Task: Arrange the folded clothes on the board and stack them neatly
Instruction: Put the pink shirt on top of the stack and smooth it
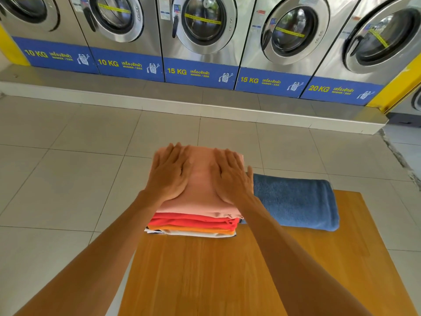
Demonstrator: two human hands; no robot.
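Front-loading washing machines (200, 30) line the far wall of a tiled laundromat floor (57, 179); a wooden bench (205, 270) stands in the foreground. On its far left end sits the stack of folded clothes (193, 222): a peach garment (200, 179) on top, then red, orange and white layers below. Just beside the stack, to its right, lies a folded blue towel (296, 201), apparently touching its lower corner.

Step in hand, as judged: pressing the stack flat. To do it well, apply even downward pressure with both palms, keep the near edges flush, and avoid sliding the top layer sideways off the layers beneath.

Left hand (169, 174) and right hand (232, 179) both rest palm-down on the peach garment. Fingers (173, 153) are extended and slightly spread, flat against the cloth; neither hand grips anything
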